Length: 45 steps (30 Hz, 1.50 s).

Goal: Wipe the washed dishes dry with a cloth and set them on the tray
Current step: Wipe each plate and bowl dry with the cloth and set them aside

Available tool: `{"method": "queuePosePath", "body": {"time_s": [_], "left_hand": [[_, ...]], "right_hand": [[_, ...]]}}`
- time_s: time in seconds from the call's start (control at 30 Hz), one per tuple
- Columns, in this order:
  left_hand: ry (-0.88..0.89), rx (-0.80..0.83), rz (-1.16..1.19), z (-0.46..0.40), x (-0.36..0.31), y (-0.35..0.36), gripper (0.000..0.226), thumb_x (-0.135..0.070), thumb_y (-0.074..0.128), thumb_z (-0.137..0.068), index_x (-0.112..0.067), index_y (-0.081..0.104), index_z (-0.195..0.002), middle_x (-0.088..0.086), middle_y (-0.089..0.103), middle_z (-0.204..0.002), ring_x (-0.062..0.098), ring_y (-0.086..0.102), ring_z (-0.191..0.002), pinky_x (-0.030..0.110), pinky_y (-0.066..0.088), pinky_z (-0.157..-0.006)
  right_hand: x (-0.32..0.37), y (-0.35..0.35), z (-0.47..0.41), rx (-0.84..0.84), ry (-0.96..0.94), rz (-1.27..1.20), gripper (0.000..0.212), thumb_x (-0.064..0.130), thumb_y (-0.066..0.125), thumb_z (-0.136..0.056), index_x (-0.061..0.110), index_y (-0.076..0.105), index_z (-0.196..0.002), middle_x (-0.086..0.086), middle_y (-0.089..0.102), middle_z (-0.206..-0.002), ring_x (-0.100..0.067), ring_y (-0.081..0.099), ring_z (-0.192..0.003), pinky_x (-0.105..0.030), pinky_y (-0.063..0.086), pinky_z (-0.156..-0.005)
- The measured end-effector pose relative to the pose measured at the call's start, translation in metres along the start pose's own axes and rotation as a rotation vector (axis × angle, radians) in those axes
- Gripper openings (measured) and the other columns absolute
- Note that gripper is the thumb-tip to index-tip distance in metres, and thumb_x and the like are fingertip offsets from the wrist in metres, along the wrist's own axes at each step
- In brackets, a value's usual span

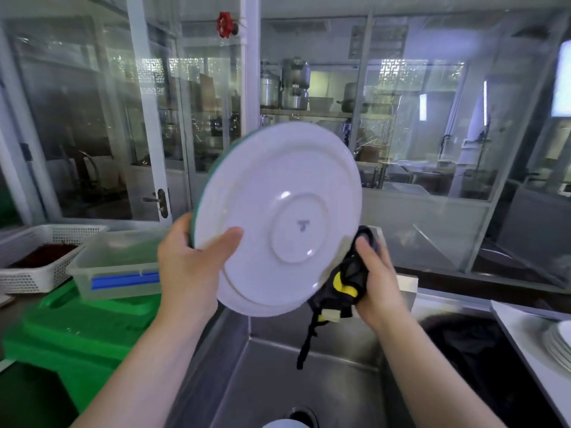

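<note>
A large white plate (278, 211) with a green front is held tilted above the steel sink (309, 372), its underside facing me. My left hand (191, 261) grips its left rim, thumb across the back. My right hand (375, 279) holds a bunched black and yellow cloth (343, 282) against the plate's lower right edge; a strip of the cloth dangles toward the basin. A stack of white plates (560, 344) lies on a pale tray (525, 329) at the right edge.
On the left stand a green crate (77, 329), a clear plastic tub (114, 267) and a white perforated basket (37, 251). Glass partitions rise behind the sink. A white round object (284, 424) pokes in at the bottom beside the drain (301, 415).
</note>
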<state>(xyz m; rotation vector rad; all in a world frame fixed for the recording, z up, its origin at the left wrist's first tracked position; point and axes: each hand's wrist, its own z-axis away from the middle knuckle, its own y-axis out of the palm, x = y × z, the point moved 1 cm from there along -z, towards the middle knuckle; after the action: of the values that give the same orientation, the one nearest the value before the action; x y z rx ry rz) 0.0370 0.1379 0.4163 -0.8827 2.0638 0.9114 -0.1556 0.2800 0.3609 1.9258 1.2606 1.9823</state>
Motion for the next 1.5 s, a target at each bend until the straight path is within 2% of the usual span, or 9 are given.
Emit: {"method": "queuePosePath", "body": {"time_s": [0.23,0.37,0.5,0.63,0.8,0.97,1.1,1.33,1.5], "left_hand": [[-0.104,-0.217,0.387,0.001,0.005,0.012,0.019,-0.013,0.069,-0.07,-0.03,0.074,-0.076,-0.007,0.075,-0.08,0.01,0.071,-0.073,0.023,0.055,-0.06],[-0.126,-0.247,0.419,0.008,0.007,0.015,0.017,-0.012,0.069,-0.072,-0.024,0.064,-0.083,-0.008,0.074,-0.075,0.009,0.07,-0.07,0.023,0.055,-0.058],[-0.155,-0.172,0.423,0.007,0.006,0.009,0.019,-0.008,0.067,-0.082,-0.024,0.066,-0.092,-0.006,0.075,-0.085,0.011,0.072,-0.08,0.027,0.057,-0.065],[-0.191,0.002,0.348,-0.001,0.004,-0.002,0.021,-0.019,0.066,-0.07,-0.031,0.073,-0.085,-0.005,0.075,-0.092,0.013,0.071,-0.087,0.043,0.054,-0.083],[-0.136,0.133,0.233,-0.048,-0.029,-0.019,0.017,-0.021,0.065,-0.08,-0.026,0.065,-0.097,-0.004,0.075,-0.084,0.014,0.072,-0.075,0.03,0.058,-0.058],[-0.146,0.189,0.014,-0.061,-0.042,-0.019,0.039,-0.029,0.079,-0.052,-0.023,0.068,-0.089,-0.001,0.075,-0.075,0.017,0.071,-0.063,0.027,0.053,-0.048],[-0.153,0.067,0.098,-0.048,-0.027,-0.01,0.037,-0.022,0.081,-0.057,-0.017,0.068,-0.091,0.001,0.075,-0.076,0.019,0.071,-0.067,0.029,0.053,-0.052],[-0.103,-0.082,0.259,-0.028,-0.022,0.017,0.009,-0.023,0.077,-0.064,-0.024,0.071,-0.07,0.0,0.074,-0.075,0.015,0.071,-0.067,0.025,0.053,-0.055],[-0.127,-0.257,0.405,-0.013,-0.015,0.034,0.01,-0.013,0.075,-0.078,-0.02,0.067,-0.078,-0.001,0.075,-0.079,0.015,0.071,-0.073,0.025,0.054,-0.06]], "right_hand": [[-0.01,0.033,0.033,0.037,0.162,-0.142,0.055,0.041,0.076,-0.062,0.025,0.061,-0.112,0.003,0.074,-0.092,-0.012,0.072,-0.079,-0.035,0.058,-0.061],[-0.014,0.045,0.044,0.081,0.334,-0.179,0.066,0.048,0.077,-0.056,0.024,0.065,-0.116,-0.001,0.073,-0.108,-0.023,0.07,-0.097,-0.048,0.055,-0.087],[0.0,0.051,0.046,0.059,0.211,-0.162,0.071,0.039,0.08,-0.052,0.017,0.063,-0.117,0.001,0.074,-0.101,-0.013,0.071,-0.085,-0.028,0.057,-0.063],[0.017,0.049,0.039,0.061,0.031,-0.06,0.056,0.038,0.077,-0.05,0.022,0.062,-0.102,0.009,0.074,-0.085,-0.005,0.07,-0.073,-0.024,0.053,-0.052],[0.046,0.036,0.026,0.199,-0.087,0.076,0.036,0.032,0.078,-0.057,0.025,0.072,-0.092,-0.003,0.075,-0.093,-0.017,0.072,-0.082,-0.027,0.056,-0.061],[0.067,0.028,0.017,0.246,-0.083,0.172,0.015,0.024,0.075,-0.065,0.027,0.076,-0.079,-0.003,0.075,-0.083,-0.016,0.072,-0.071,-0.026,0.054,-0.053],[0.069,0.032,0.013,0.002,-0.17,0.281,0.051,0.034,0.084,-0.062,0.021,0.064,-0.107,-0.001,0.074,-0.097,-0.02,0.071,-0.087,-0.039,0.059,-0.074],[0.033,0.049,0.034,-0.213,-0.467,0.426,0.058,0.051,0.046,-0.085,0.029,0.035,-0.138,0.006,0.052,-0.134,-0.012,0.048,-0.125,-0.047,0.036,-0.11],[0.016,0.067,0.048,-0.144,-0.793,0.711,0.066,0.043,0.033,-0.09,0.023,0.016,-0.151,-0.006,0.005,-0.161,-0.01,0.002,-0.147,-0.021,0.004,-0.118]]}}
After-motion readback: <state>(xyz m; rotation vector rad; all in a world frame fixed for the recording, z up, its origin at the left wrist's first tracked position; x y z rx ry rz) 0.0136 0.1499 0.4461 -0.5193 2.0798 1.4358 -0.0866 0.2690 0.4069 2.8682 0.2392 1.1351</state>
